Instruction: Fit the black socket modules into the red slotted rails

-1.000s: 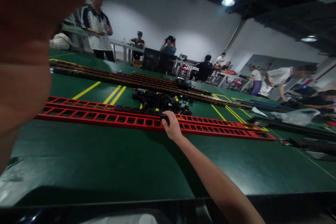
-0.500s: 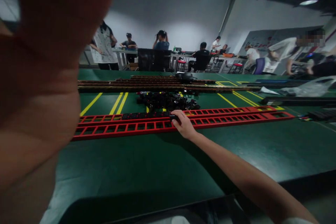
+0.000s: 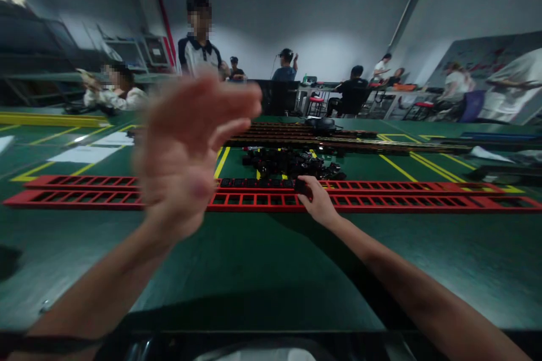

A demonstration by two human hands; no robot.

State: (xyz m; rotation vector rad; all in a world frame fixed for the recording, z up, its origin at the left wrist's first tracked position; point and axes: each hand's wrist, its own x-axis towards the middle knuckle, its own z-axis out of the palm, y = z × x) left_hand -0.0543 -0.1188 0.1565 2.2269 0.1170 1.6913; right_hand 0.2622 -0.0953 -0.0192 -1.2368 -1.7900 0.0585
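Note:
Two long red slotted frames [image 3: 262, 207] lie side by side across the green table, with a ladder-like row of openings in each. My right hand [image 3: 319, 204] is closed on a small black block [image 3: 301, 185] at the rear frame. To the left of it, several black square modules [image 3: 254, 183] sit in a row in that frame's openings. My left hand [image 3: 182, 152] is raised in the air in front of the frames, blurred, its fingers stretched out and holding nothing. It hides part of both frames. Behind the frames is a heap of small black parts [image 3: 292, 163].
Long brown strips [image 3: 271, 132] lie farther back on the table [image 3: 254, 271]. White papers [image 3: 84, 153] and a yellow bar [image 3: 55, 119] are at the left. A dark bar [image 3: 503, 172] lies at the right. Several people sit or stand beyond the table.
My left hand has moved away from close before the camera, out over the table. The view has swung left, showing the frames' left ends. My right hand stays at the black block.

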